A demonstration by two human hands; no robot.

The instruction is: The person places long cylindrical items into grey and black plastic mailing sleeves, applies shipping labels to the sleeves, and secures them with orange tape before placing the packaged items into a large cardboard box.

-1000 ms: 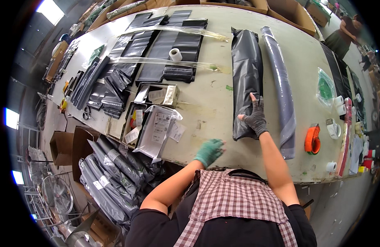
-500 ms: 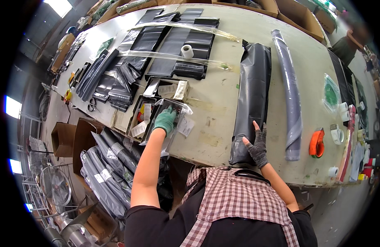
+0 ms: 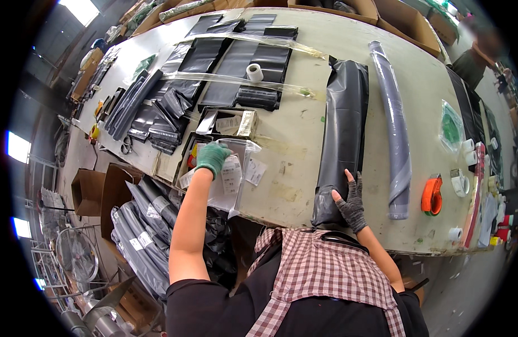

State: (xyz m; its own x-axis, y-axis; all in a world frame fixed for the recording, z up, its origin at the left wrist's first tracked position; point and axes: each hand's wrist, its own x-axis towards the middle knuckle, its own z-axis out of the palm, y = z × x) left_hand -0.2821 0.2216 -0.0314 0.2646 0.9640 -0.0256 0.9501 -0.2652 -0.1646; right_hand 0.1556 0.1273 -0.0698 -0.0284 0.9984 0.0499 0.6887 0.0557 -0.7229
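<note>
My left hand (image 3: 213, 157), in a green glove, is over the open compartments of a black box (image 3: 186, 147). Its fingers are curled closed, and what they pinch, if anything, is hidden. Under it lie printed white labels (image 3: 232, 175) and a clear plastic bag (image 3: 249, 154) that hangs over the table edge. My right hand (image 3: 351, 202), in a dark grey glove with bare fingertips, rests with spread fingers on the near end of a long black plastic-wrapped package (image 3: 344, 123). This package lies lengthwise away from me.
Beside the package lies a clear-wrapped grey roll (image 3: 392, 129). An orange tape dispenser (image 3: 432, 195) sits at right. Stacked black bags (image 3: 231, 67), a white roll (image 3: 254, 72) and scissors (image 3: 126, 145) are at left. Wrapped rolls (image 3: 136, 233) fill a carton below. Another person (image 3: 473, 64) stands far right.
My left hand has lifted out of the clear bag and moved left and up, its fingers now curled. More of the white labels shows. My right hand stays on the package.
</note>
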